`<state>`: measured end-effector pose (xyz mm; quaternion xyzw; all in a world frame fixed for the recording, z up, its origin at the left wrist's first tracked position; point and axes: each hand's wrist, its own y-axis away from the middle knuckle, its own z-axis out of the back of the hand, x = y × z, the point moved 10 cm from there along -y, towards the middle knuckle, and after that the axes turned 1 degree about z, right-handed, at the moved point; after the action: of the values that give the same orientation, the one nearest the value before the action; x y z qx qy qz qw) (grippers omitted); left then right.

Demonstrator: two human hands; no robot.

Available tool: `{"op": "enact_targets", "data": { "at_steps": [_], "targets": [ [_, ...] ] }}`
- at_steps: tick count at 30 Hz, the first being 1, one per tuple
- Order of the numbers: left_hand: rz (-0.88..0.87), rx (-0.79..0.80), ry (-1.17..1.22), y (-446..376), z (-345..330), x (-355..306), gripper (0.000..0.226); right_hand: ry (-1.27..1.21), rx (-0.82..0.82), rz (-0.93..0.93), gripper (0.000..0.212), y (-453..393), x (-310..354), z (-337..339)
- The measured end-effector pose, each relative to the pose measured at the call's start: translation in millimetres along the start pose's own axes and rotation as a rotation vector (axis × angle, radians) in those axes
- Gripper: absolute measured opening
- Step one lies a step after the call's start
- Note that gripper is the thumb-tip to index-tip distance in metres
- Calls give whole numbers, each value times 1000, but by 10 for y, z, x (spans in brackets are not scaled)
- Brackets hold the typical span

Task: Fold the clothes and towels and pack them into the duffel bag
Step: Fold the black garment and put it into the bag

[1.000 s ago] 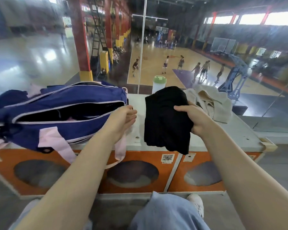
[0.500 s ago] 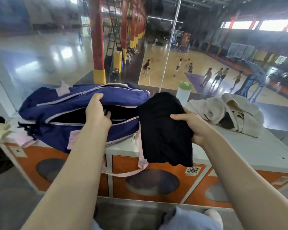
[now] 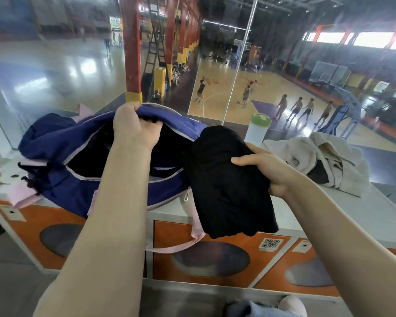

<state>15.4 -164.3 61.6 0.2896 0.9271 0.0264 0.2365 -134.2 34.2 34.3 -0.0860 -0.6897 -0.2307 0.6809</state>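
Bag held open, black bundle ready

My left hand [image 3: 133,129] grips the navy fabric duffel bag [image 3: 62,156] flap, centre-left; my right hand [image 3: 266,167] clamps the folded black garment [image 3: 226,184], centre frame.

Both my bare forearms reach forward from the near edge. My left hand [image 3: 133,129] is up at the far left, knuckles toward me, fingers hooked over the far lip of the duffel bag [image 3: 55,143], thumb tucked inside the opening. My right hand [image 3: 268,168] is lower and to the right, wrist bent, fingers on top and thumb underneath, gripping the folded black garment [image 3: 224,179], which hangs from the grip.
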Motion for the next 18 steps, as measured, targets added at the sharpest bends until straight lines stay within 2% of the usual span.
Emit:
{"op": "enact_targets", "data": {
  "at_steps": [4,8,10,14,18],
  "targets": [
    [15,59,-49,-1,-55,-57,47,44,91,20,37,-1,115,-166],
    [144,148,9,-67,-71,-5,48,23,247,19,38,-78,188,-506],
    [135,141,5,-97,-26,-24,52,45,315,-14,43,-224,136,-703],
    [111,185,-5,-75,-25,-63,48,173,239,-111,43,-563,-110,-932],
    [98,199,16,-64,-65,-45,43,225,166,-90,42,-764,-181,-1119]
  ]
}}
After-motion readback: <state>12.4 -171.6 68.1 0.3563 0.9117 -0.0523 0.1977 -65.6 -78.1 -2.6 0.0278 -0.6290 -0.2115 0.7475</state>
